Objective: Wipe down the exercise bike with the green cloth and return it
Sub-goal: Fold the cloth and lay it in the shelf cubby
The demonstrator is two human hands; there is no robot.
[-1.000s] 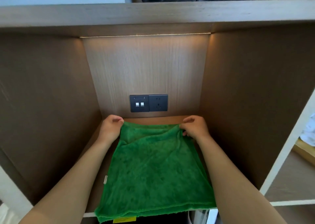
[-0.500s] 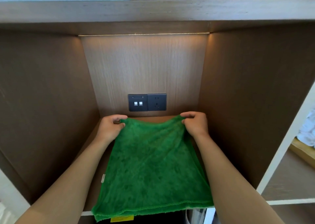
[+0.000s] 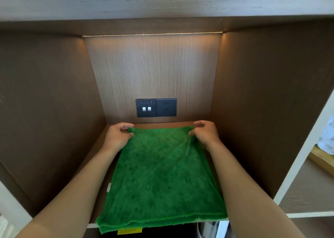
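The green cloth (image 3: 160,174) lies folded and spread flat on the floor of a wooden shelf niche (image 3: 191,124), its near edge hanging slightly over the front lip. My left hand (image 3: 118,135) pinches the cloth's far left corner. My right hand (image 3: 205,132) pinches the far right corner. Both far corners sit close to the back wall. The exercise bike is not in view.
A dark socket and switch plate (image 3: 156,107) is on the niche's back wall just above the hands. Wooden side walls (image 3: 262,102) close in on both sides, and a shelf board (image 3: 162,6) lies overhead. White items (image 3: 327,136) sit in the compartment to the right.
Both hands have pushed the cloth's far edge deeper toward the back wall, pulling it flatter and straighter. The wrinkles near the far edge have smoothed out.
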